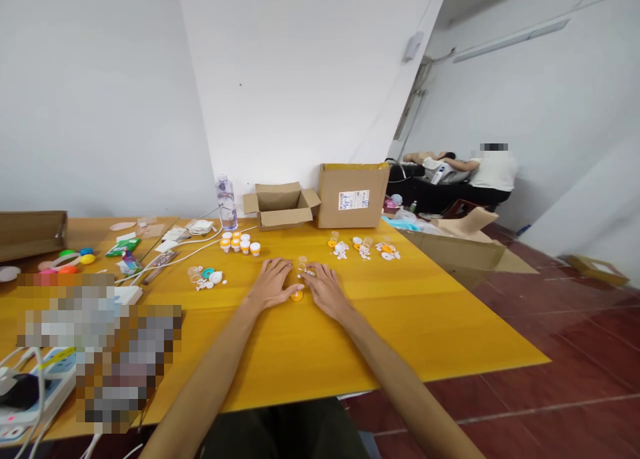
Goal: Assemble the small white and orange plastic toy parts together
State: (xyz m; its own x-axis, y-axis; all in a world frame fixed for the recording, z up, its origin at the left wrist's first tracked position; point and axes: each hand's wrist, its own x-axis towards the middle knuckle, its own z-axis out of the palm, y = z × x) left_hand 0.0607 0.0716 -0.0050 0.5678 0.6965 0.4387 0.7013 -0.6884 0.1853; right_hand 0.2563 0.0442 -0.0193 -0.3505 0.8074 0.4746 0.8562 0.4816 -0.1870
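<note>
Orange disc (297, 295) lies flat on the yellow surface (400, 325), in the gap between the two hands; the left hand (273, 282) touches it at the thumb, nearer than the right hand (325, 289). Both grips are spread flat, clamped on nothing. Small white parts (306, 271) sit just beyond the disc; nearer than it, bare surface runs to the edge.

A big yellow table (400, 325) holds many small things. Two open brown boxes (283, 205) sit at the far edge, next to a water bottle (227, 202). Little white and orange cups (240, 242) stand in a bunch. Tiny white parts (365, 249) lie spread out near them. A small orange piece (297, 296) lies in the middle.
</note>
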